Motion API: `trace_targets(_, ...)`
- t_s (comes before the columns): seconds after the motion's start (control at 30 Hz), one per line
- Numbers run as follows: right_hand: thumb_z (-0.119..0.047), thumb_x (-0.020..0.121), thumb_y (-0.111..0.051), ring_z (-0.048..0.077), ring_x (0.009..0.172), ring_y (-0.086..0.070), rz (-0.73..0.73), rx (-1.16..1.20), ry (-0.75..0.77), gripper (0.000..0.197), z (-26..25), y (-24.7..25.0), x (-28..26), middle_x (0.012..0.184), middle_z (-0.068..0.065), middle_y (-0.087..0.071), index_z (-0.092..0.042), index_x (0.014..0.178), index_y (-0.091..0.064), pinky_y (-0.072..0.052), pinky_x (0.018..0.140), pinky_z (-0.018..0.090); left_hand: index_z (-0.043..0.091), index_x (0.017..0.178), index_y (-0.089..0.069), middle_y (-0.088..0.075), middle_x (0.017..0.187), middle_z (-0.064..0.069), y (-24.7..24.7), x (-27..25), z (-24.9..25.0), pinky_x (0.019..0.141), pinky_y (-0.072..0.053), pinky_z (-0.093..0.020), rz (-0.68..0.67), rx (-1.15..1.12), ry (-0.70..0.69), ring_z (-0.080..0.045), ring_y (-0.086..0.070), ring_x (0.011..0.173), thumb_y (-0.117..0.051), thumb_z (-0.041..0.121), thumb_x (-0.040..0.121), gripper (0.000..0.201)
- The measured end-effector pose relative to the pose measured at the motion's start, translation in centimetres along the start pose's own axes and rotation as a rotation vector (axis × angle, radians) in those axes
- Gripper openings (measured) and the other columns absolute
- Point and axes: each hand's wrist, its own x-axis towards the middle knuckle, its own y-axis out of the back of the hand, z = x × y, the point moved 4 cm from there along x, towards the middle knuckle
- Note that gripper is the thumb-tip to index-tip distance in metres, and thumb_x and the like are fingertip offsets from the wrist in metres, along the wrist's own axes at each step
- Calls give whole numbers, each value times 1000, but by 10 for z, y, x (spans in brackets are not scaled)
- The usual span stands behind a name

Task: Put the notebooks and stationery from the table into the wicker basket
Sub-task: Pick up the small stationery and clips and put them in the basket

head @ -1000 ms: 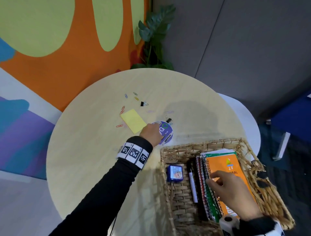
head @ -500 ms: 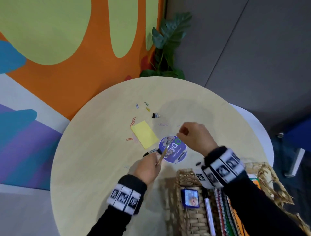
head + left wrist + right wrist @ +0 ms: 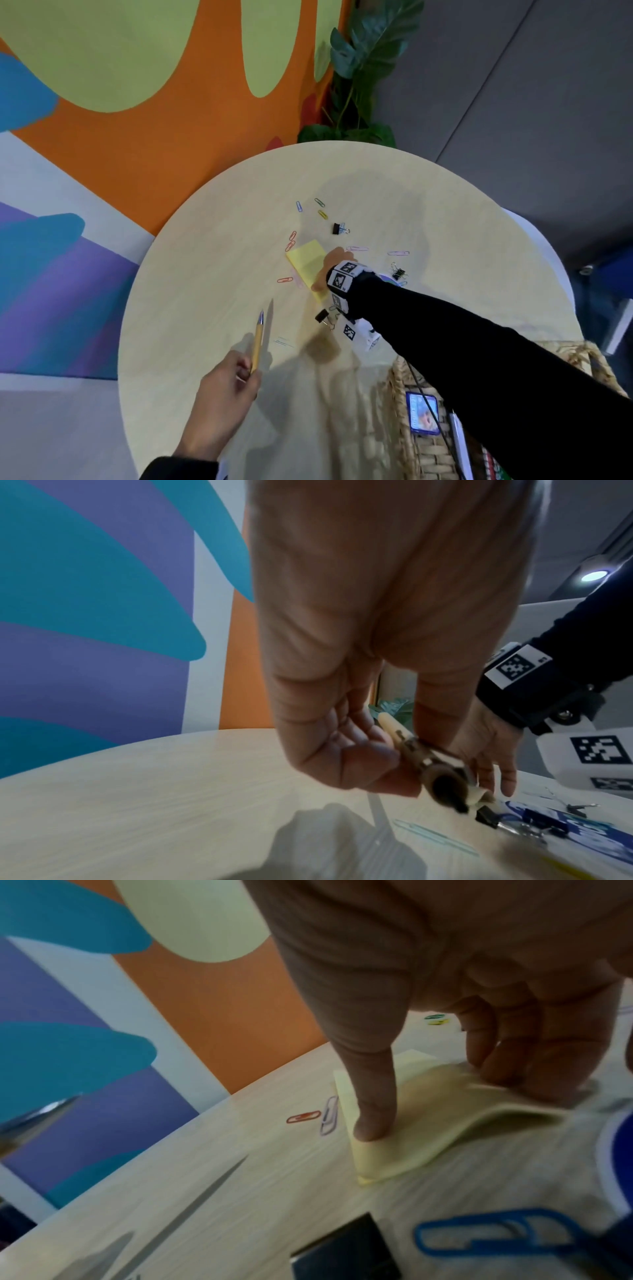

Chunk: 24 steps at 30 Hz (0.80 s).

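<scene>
My left hand grips a tan pen with a silver tip, held above the round table's near-left part; in the left wrist view my curled fingers close round the pen. My right hand is on the yellow sticky-note pad at mid-table. In the right wrist view the thumb presses the pad while curled fingers pull at its far edge, so it bows upward. The wicker basket sits at the near right, partly behind my right sleeve.
Coloured paper clips and black binder clips lie scattered around the pad. A purple round card shows under my right wrist. The basket holds a blue card, a white pen and notebooks. A plant stands beyond the table.
My left hand has drawn back toward the near left with the pen. My right hand has moved left from above the purple card onto the yellow pad.
</scene>
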Motion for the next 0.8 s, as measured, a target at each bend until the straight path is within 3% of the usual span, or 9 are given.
trace_targets(0.2,-32,94,-53,39,134,-39,-23,-145,24,55,4,4,3,147,21,-38,1,136,-41,-35,108,55,19,81,-55,-64,71,1,-7,0,-2,67,-55,-37,-24,-20,2,-17,-67,62,-66,19,84,11)
trace_targets(0.27,-31,92,-57,38,130,-44,-47,-150,24,47,6,7,-2,141,19,-45,-1,127,-50,-39,103,49,18,82,-55,-65,73,0,-11,-2,4,68,-54,-36,-46,-14,-11,-18,-67,63,-65,20,85,10)
trace_targets(0.37,-32,95,-45,40,123,-50,-28,-145,93,26,12,20,3,125,14,-53,-10,108,-51,-42,102,55,16,82,-55,-65,74,-2,-18,-6,14,66,-52,-36,-74,-6,-41,-21,-67,65,-63,19,85,9)
trace_targets(0.43,-29,94,-47,36,113,-56,-4,-47,139,31,21,37,-11,124,12,-54,-9,116,-54,-53,83,44,16,82,-54,-65,76,-3,-22,-9,22,65,-52,-36,-82,12,-64,-21,-67,64,-64,19,85,10)
trace_targets(0.5,-16,93,-47,26,83,-58,94,161,228,14,35,67,-55,94,11,-57,-10,83,-56,-42,56,28,14,83,-54,-65,77,-3,-27,-12,31,64,-50,-32,-88,29,-97,-18,-66,59,-64,18,84,11)
trace_targets(0.57,-7,91,-46,24,69,-46,267,262,289,31,60,93,-97,76,10,-50,-14,62,-41,-33,55,27,13,83,-54,-66,75,-3,-32,-14,40,60,-46,-23,-95,47,-143,-13,-63,56,-64,17,84,11)
trace_targets(0.63,-3,89,-48,25,69,-41,414,276,386,23,97,101,-136,75,14,-51,-7,66,-44,-33,59,31,12,84,-55,-65,74,-3,-38,-17,50,58,-43,-16,-100,48,-180,-9,-63,66,-65,16,84,11)
trace_targets(0.7,0,86,-50,24,66,-42,500,263,432,11,137,96,-171,71,16,-58,2,76,-51,-37,62,33,11,85,-55,-64,75,-3,-44,-20,60,56,-41,-14,-108,52,-218,-13,-63,57,-65,16,84,11)
trace_targets(0.8,4,85,-55,9,64,-46,514,202,460,12,185,70,-210,62,-12,-60,-4,76,-56,-34,57,20,12,87,-56,-65,76,-3,-52,-28,77,60,-43,-23,-119,89,-292,-18,-65,61,-65,16,84,10)
